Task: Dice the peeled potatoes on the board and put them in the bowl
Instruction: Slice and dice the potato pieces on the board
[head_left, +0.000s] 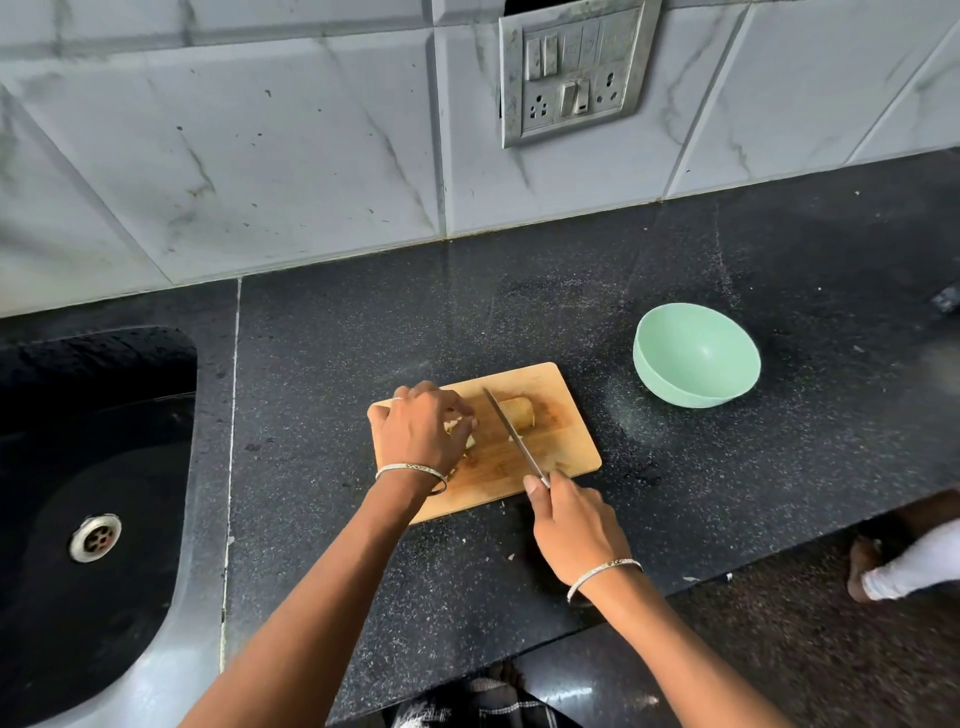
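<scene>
A wooden cutting board (561, 457) lies on the black granite counter. My left hand (421, 431) curls over a pale potato piece (470, 441) on the board's left half, hiding most of it. Another peeled potato piece (519, 413) lies just right of the knife blade. My right hand (571, 525) grips the handle of a knife (511, 434), whose blade runs across the board between the two pieces. A mint green bowl (696, 356) stands to the right of the board, with nothing visible inside.
A black sink (93, 467) with a metal drain is sunk into the counter at the left. Tiled wall with a switch socket plate (574, 73) rises behind. The counter's front edge runs close below my right wrist. Another person's foot (883, 566) shows on the floor at right.
</scene>
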